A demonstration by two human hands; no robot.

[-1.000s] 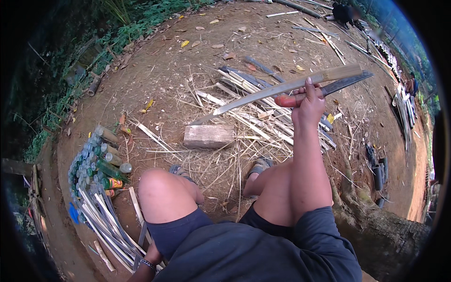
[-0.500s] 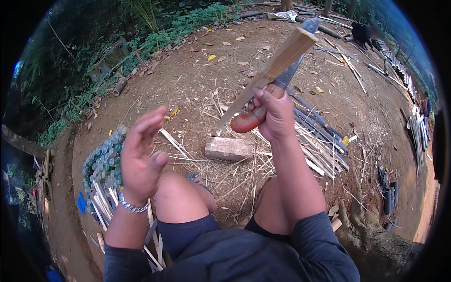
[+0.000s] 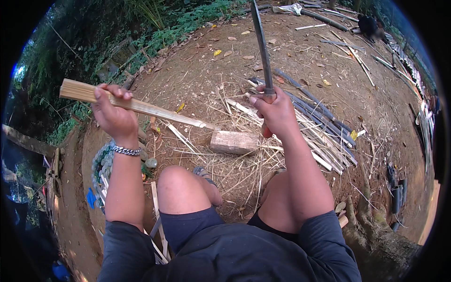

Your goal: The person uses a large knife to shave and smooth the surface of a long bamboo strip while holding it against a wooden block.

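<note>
My left hand [image 3: 115, 113] is closed around a piece of split bamboo [image 3: 159, 113], holding it near its thick end. From there the piece slopes down to the right, and its pointed end comes close to a short wooden block [image 3: 234, 142] on the ground. In my right hand [image 3: 277, 110] is a machete [image 3: 263, 47], gripped by its handle, which is mostly hidden by my fingers. Its dark blade points up and away, apart from the bamboo. The block lies just beyond my knees, between the two hands.
Pale split strips [image 3: 324, 145] and dark bamboo poles [image 3: 310, 105] lie right of the block. Plastic bottles [image 3: 105, 160] are gathered at the left. A tree root [image 3: 376, 230] rises at the lower right. Another person [image 3: 369, 26] is far off at the upper right.
The bamboo piece has passed from my right hand to my left, which was open and is now closed on it. My right hand keeps the machete, its blade now more upright.
</note>
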